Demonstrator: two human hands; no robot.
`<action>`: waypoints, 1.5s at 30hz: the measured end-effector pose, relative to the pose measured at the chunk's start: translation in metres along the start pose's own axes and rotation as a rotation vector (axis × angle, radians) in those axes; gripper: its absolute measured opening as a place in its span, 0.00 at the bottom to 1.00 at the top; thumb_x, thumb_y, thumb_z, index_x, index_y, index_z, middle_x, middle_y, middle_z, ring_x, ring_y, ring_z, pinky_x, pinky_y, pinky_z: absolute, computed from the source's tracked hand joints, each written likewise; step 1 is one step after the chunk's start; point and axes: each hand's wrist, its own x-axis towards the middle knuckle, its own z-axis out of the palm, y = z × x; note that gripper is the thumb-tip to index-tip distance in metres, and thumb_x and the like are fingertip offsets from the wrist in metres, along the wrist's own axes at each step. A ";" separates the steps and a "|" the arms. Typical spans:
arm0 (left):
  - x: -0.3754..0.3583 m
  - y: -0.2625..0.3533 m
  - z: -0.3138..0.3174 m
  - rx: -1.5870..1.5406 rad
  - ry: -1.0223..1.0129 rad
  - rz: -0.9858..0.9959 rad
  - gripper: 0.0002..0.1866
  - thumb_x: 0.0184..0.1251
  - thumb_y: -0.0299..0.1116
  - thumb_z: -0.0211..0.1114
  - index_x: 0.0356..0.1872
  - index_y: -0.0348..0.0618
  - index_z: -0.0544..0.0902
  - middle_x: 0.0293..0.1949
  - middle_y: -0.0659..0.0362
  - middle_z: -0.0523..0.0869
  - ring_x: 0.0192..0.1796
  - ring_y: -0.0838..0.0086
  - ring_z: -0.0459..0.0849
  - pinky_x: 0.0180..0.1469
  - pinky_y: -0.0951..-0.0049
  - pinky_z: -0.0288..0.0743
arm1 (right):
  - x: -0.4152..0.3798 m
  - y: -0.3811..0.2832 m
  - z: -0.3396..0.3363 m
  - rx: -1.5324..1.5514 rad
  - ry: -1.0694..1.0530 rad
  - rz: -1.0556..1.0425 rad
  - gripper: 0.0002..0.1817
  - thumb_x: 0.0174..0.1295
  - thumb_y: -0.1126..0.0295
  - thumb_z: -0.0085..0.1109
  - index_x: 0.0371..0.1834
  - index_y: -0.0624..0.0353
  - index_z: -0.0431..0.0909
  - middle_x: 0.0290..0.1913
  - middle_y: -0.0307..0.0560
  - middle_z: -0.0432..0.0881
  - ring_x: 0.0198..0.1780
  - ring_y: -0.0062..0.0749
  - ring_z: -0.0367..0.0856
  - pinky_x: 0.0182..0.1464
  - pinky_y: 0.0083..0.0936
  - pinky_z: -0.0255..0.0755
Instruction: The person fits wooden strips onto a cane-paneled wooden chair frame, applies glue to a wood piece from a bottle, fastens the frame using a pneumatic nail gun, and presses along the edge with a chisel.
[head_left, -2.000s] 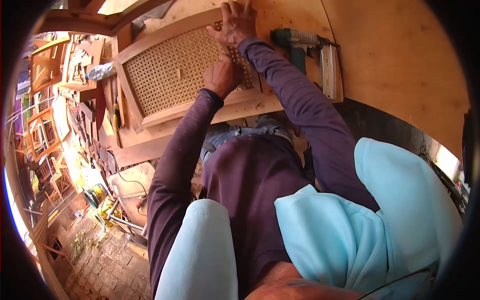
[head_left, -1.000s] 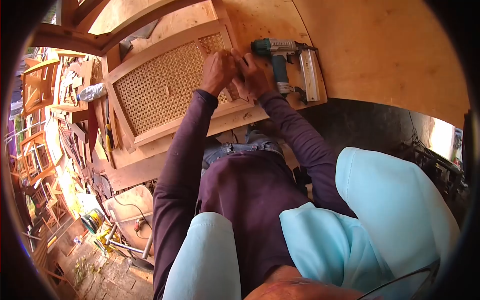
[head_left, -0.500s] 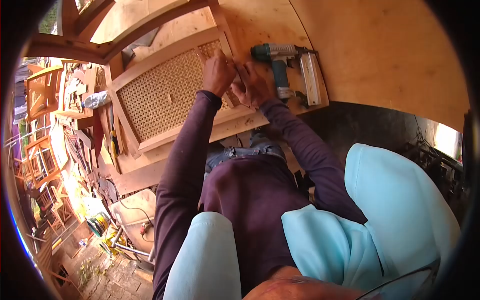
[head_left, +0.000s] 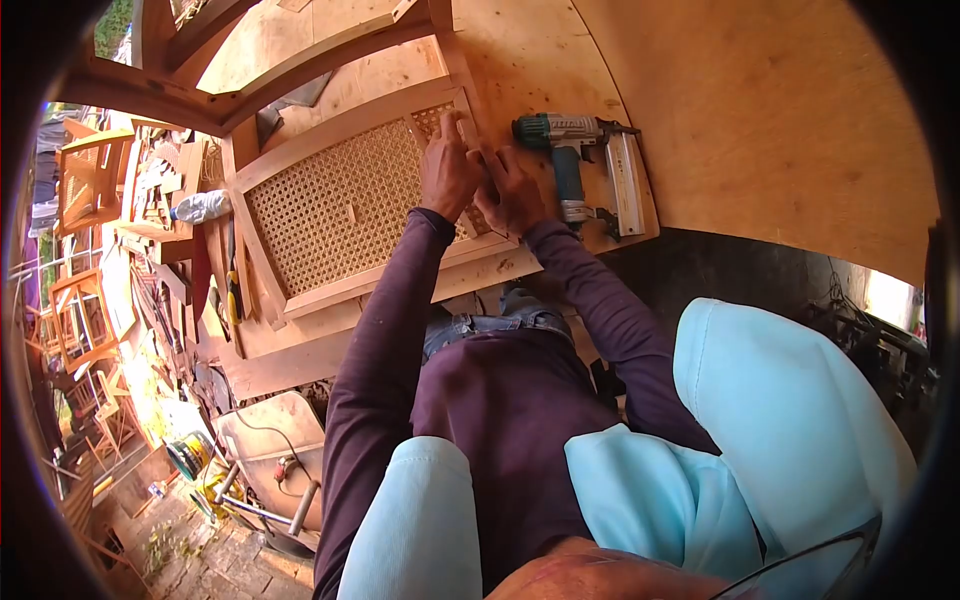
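A wooden frame point(head_left: 345, 120) with a woven cane panel point(head_left: 330, 205) lies flat on the workbench. My left hand point(head_left: 449, 170) is closed over the panel's right part, fingers drawn together at the cane's edge. Close beside it, my right hand point(head_left: 513, 190) is bent and closed over the frame's right-hand rail. What the fingers of either hand grip is hidden. A pneumatic nail gun point(head_left: 568, 165) lies on its side just right of my right hand, touched by neither hand. A small thin sliver point(head_left: 351, 214) rests on the cane.
A curved wooden chair frame point(head_left: 300, 65) stands at the back left of the bench. A plastic bottle point(head_left: 203, 206), wood offcuts point(head_left: 165, 175) and a yellow-black tool point(head_left: 233, 297) lie to the left. A large plywood sheet point(head_left: 760, 120) is at right.
The whole view has shifted slightly, so the bench sits a little lower and further right. My hands stay at the panel's right end, with small finger movements.
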 end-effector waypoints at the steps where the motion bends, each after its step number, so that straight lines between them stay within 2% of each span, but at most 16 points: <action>1: -0.001 0.002 -0.001 -0.001 -0.001 0.000 0.33 0.60 0.24 0.74 0.69 0.43 0.77 0.34 0.45 0.89 0.42 0.44 0.89 0.47 0.47 0.81 | 0.000 0.001 0.001 -0.006 -0.019 0.020 0.49 0.59 0.70 0.72 0.86 0.54 0.61 0.56 0.59 0.76 0.48 0.61 0.86 0.45 0.45 0.85; 4: 0.000 0.002 -0.001 0.026 0.000 0.005 0.33 0.60 0.25 0.74 0.70 0.46 0.79 0.31 0.46 0.89 0.42 0.46 0.89 0.48 0.48 0.82 | 0.002 0.004 0.004 0.036 0.054 -0.051 0.47 0.63 0.64 0.70 0.86 0.54 0.60 0.52 0.60 0.77 0.42 0.62 0.87 0.41 0.49 0.85; 10: 0.006 -0.003 -0.004 0.111 0.018 0.122 0.30 0.62 0.26 0.72 0.69 0.45 0.81 0.35 0.47 0.92 0.44 0.49 0.91 0.47 0.53 0.84 | 0.008 0.006 0.000 -0.003 -0.018 0.001 0.46 0.64 0.64 0.69 0.87 0.52 0.60 0.51 0.60 0.79 0.42 0.62 0.87 0.40 0.48 0.86; 13: 0.004 -0.009 -0.026 -0.031 -0.046 0.101 0.20 0.68 0.28 0.70 0.61 0.42 0.85 0.38 0.47 0.94 0.40 0.56 0.95 0.44 0.59 0.86 | 0.010 0.012 0.007 -0.070 0.034 -0.092 0.44 0.64 0.63 0.68 0.86 0.53 0.63 0.52 0.60 0.80 0.42 0.62 0.88 0.41 0.48 0.86; 14: -0.012 -0.012 -0.050 -0.001 -0.058 0.059 0.20 0.68 0.28 0.70 0.61 0.42 0.85 0.38 0.47 0.94 0.40 0.56 0.95 0.44 0.59 0.86 | 0.009 0.009 0.006 -0.065 0.024 -0.093 0.44 0.65 0.63 0.68 0.86 0.53 0.63 0.53 0.59 0.81 0.42 0.62 0.88 0.41 0.48 0.87; 16: -0.019 -0.009 -0.104 0.012 0.136 -0.077 0.11 0.69 0.32 0.71 0.49 0.41 0.85 0.38 0.46 0.94 0.38 0.53 0.94 0.41 0.55 0.85 | 0.017 0.009 0.002 -0.049 0.032 -0.081 0.44 0.65 0.62 0.67 0.86 0.53 0.63 0.54 0.59 0.81 0.42 0.63 0.88 0.42 0.48 0.87; 18: -0.032 -0.055 -0.144 0.179 0.245 -0.051 0.08 0.70 0.33 0.70 0.44 0.42 0.85 0.36 0.48 0.94 0.34 0.56 0.93 0.37 0.58 0.83 | 0.013 0.011 0.001 -0.064 -0.009 -0.090 0.43 0.66 0.62 0.66 0.87 0.53 0.63 0.55 0.58 0.81 0.42 0.63 0.88 0.43 0.47 0.88; 20: -0.049 -0.092 -0.175 0.263 0.138 -0.169 0.08 0.71 0.33 0.71 0.45 0.42 0.85 0.33 0.49 0.93 0.33 0.56 0.92 0.36 0.58 0.81 | 0.010 0.015 0.004 -0.073 0.014 -0.102 0.44 0.66 0.62 0.66 0.88 0.49 0.62 0.54 0.58 0.81 0.42 0.61 0.89 0.43 0.47 0.88; 23: -0.077 -0.102 -0.174 0.344 0.055 -0.167 0.09 0.71 0.34 0.71 0.44 0.42 0.85 0.30 0.51 0.92 0.31 0.55 0.91 0.36 0.56 0.81 | 0.011 0.015 0.005 -0.107 -0.041 -0.090 0.43 0.67 0.63 0.65 0.87 0.43 0.63 0.53 0.58 0.81 0.40 0.60 0.89 0.42 0.49 0.89; 27: -0.093 -0.103 -0.139 0.394 0.109 -0.238 0.11 0.67 0.37 0.76 0.41 0.43 0.85 0.36 0.51 0.92 0.41 0.54 0.91 0.43 0.53 0.81 | 0.012 0.020 0.009 -0.081 0.006 -0.124 0.41 0.67 0.62 0.65 0.87 0.39 0.65 0.53 0.59 0.81 0.39 0.60 0.89 0.42 0.49 0.89; 30: -0.096 -0.111 -0.132 0.432 0.195 -0.180 0.11 0.66 0.36 0.76 0.40 0.43 0.85 0.35 0.52 0.92 0.41 0.54 0.91 0.44 0.53 0.81 | 0.009 0.023 0.011 -0.082 0.008 -0.105 0.41 0.67 0.61 0.65 0.86 0.38 0.66 0.56 0.61 0.82 0.41 0.62 0.90 0.44 0.49 0.90; 35: -0.096 -0.119 -0.141 0.366 0.223 -0.104 0.05 0.68 0.30 0.68 0.39 0.41 0.88 0.28 0.51 0.89 0.34 0.58 0.90 0.39 0.60 0.81 | 0.009 0.030 0.016 -0.112 0.031 -0.108 0.40 0.67 0.58 0.65 0.85 0.35 0.68 0.61 0.65 0.83 0.44 0.64 0.91 0.47 0.50 0.90; 36: -0.098 -0.101 -0.143 0.231 0.155 -0.184 0.05 0.70 0.29 0.68 0.41 0.41 0.88 0.32 0.51 0.90 0.36 0.61 0.90 0.40 0.63 0.82 | 0.009 0.028 0.018 -0.093 0.020 -0.101 0.39 0.68 0.57 0.65 0.85 0.35 0.68 0.62 0.66 0.83 0.45 0.64 0.91 0.47 0.50 0.90; 39: -0.098 -0.036 -0.124 0.073 0.049 0.008 0.05 0.72 0.27 0.67 0.44 0.41 0.87 0.38 0.52 0.90 0.37 0.64 0.91 0.42 0.64 0.83 | 0.005 0.038 0.022 -0.054 0.065 -0.119 0.38 0.69 0.55 0.65 0.84 0.35 0.69 0.65 0.68 0.83 0.46 0.64 0.91 0.50 0.49 0.90; 41: -0.105 0.018 -0.107 0.086 -0.148 0.273 0.04 0.75 0.26 0.66 0.45 0.42 0.86 0.41 0.53 0.90 0.37 0.62 0.91 0.41 0.62 0.83 | 0.003 0.030 0.016 -0.039 0.001 -0.042 0.38 0.69 0.55 0.65 0.84 0.35 0.69 0.66 0.69 0.82 0.47 0.64 0.92 0.51 0.48 0.90; 45: -0.090 0.023 -0.070 0.272 -0.326 0.578 0.05 0.73 0.25 0.67 0.46 0.42 0.86 0.41 0.53 0.89 0.44 0.58 0.88 0.50 0.58 0.82 | 0.005 0.029 0.018 -0.013 0.016 -0.034 0.38 0.70 0.54 0.64 0.85 0.35 0.69 0.68 0.71 0.80 0.50 0.63 0.91 0.53 0.46 0.90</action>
